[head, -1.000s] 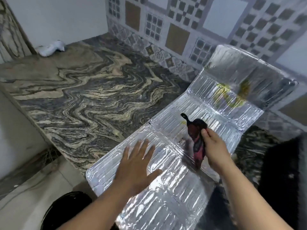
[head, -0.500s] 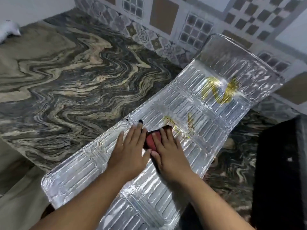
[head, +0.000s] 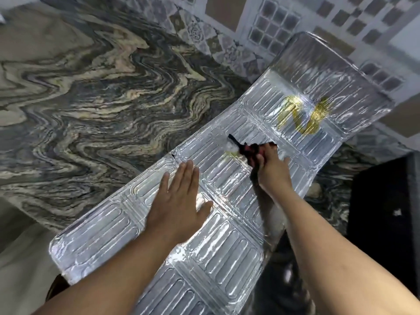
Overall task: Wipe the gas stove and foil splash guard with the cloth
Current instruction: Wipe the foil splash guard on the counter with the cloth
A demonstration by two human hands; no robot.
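Note:
A long ribbed foil splash guard (head: 227, 251) lies across the marble counter, its far end curling up against the tiled wall. A yellow greasy smear (head: 302, 117) marks its far panel, and a fainter yellow streak (head: 230, 153) sits just left of the cloth. My right hand (head: 271, 169) is shut on a dark red and black cloth (head: 248, 149) and presses it on the middle panel. My left hand (head: 179, 201) lies flat on the foil with fingers apart, nearer to me. The gas stove is a dark mass (head: 384, 214) at the right edge.
The swirled marble counter (head: 95, 101) stretches to the left and behind the foil. A patterned tile wall (head: 268, 26) rises at the back. The counter's front edge drops to a pale floor (head: 20, 264) at the lower left.
My right hand has slid the cloth away from my left hand and further up the foil. The yellow streak on the middle panel has shrunk. My left hand stays flat on the foil.

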